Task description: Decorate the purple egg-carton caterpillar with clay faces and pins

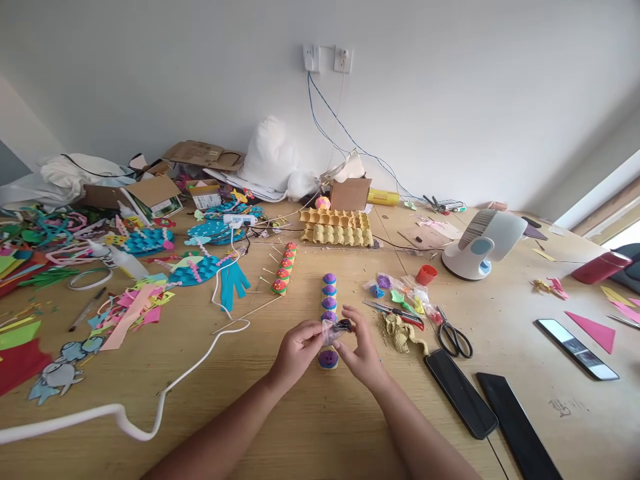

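Observation:
A small clear plastic bag [328,332] with a black, clay-like lump [342,325] in its right end is between my hands. My left hand [299,350] pinches the bag's left end. My right hand [364,350] curves round the black end, fingers partly spread, thumb at the bag's lower edge. Beneath them runs an upright row of egg-carton cups [329,291] painted purple and blue, like a caterpillar. Its nearest cup [329,360] bears a drawn smiling face. My hands and the bag hide part of the row.
A red-and-green cup row [285,268] lies left of centre. On the right are clay packets [400,293], a utility knife [400,315], scissors [455,337], a phone [461,393] and a fan [483,243]. A white cable [200,360] crosses the left side. Egg cartons [340,230] stand behind.

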Demonstrator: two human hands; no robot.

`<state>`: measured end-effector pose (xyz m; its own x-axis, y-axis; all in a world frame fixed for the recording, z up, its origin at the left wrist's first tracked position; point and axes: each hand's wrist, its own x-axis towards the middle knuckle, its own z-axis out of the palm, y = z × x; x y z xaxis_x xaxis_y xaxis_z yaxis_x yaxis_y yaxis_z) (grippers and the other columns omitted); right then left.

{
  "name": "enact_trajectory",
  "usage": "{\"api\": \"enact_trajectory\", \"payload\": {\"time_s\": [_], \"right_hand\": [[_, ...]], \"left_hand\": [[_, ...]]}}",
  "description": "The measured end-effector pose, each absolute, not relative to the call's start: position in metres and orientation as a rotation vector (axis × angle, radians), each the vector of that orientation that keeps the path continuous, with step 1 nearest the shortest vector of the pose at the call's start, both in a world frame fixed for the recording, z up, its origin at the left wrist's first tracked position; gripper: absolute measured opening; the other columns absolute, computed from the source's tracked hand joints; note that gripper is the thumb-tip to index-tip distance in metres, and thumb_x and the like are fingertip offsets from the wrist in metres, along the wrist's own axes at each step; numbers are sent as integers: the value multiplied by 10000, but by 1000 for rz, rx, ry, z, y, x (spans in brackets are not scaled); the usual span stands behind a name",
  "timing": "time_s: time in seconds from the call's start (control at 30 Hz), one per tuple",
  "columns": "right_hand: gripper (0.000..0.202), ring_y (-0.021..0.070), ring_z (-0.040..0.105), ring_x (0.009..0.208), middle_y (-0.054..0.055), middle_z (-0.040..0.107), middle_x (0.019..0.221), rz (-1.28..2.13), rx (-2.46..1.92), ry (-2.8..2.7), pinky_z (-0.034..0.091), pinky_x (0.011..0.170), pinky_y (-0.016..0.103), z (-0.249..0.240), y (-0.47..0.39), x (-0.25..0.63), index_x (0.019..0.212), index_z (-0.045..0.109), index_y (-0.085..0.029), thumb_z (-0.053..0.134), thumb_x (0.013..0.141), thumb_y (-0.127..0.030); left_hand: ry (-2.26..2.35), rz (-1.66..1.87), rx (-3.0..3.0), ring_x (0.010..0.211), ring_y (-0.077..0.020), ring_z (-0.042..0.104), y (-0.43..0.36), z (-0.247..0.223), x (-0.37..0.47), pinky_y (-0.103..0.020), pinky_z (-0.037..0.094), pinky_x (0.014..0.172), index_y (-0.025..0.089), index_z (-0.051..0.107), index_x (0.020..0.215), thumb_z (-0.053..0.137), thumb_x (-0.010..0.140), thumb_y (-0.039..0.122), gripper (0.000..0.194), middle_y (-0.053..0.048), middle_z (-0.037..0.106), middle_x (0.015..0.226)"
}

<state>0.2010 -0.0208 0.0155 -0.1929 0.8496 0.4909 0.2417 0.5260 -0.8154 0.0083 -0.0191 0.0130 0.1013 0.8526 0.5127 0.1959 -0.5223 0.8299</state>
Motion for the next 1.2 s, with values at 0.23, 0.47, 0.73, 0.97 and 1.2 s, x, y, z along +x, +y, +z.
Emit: {"api": "enact_trajectory", "payload": {"time_s": [0.23,0.47,0.73,0.97,1.2], "right_hand": [[359,134,629,764,-8,685,873,1481,-865,-1137,542,751,279,-5,-13,200,1018,660,-243,883,808,-431],[384,129,626,719,-9,689,840,1627,-821,-1082,528,718,275,-11,-16,205,985,670,-227,895,788,-468],[393,149,593,740,-3,615,881,1574,-870,-1272,530,720,301,-1,-25,201,1108,605,-249,741,913,-561],[429,125,546,685,-10,572,869,1557,-859,-1293,474,625,265,0,-29,196,1083,573,-241,696,924,-619],[410,105,575,604,-40,599,753,1619,-899,-1209,476,594,244,-1,-26,199,951,573,-225,776,880,-574]], "left_hand": [[983,1311,1693,1035,-206,765,-17,-7,7,-277,636,871,228,808,1163,685,983,324,238,-107,795,1147],[1022,1266,1723,982,-180,759,-23,-6,7,-248,615,845,260,813,1150,719,970,334,216,-68,802,1067],[1053,1327,1854,888,-172,735,-25,-5,5,-250,597,776,211,815,1097,699,984,349,213,-88,784,990],[1008,1431,1993,845,-163,724,-28,0,6,-255,580,772,211,798,1001,715,969,285,116,-57,767,895],[985,1430,2127,832,-150,697,-30,2,8,-252,549,787,223,788,981,696,983,252,97,-38,763,883]]}}
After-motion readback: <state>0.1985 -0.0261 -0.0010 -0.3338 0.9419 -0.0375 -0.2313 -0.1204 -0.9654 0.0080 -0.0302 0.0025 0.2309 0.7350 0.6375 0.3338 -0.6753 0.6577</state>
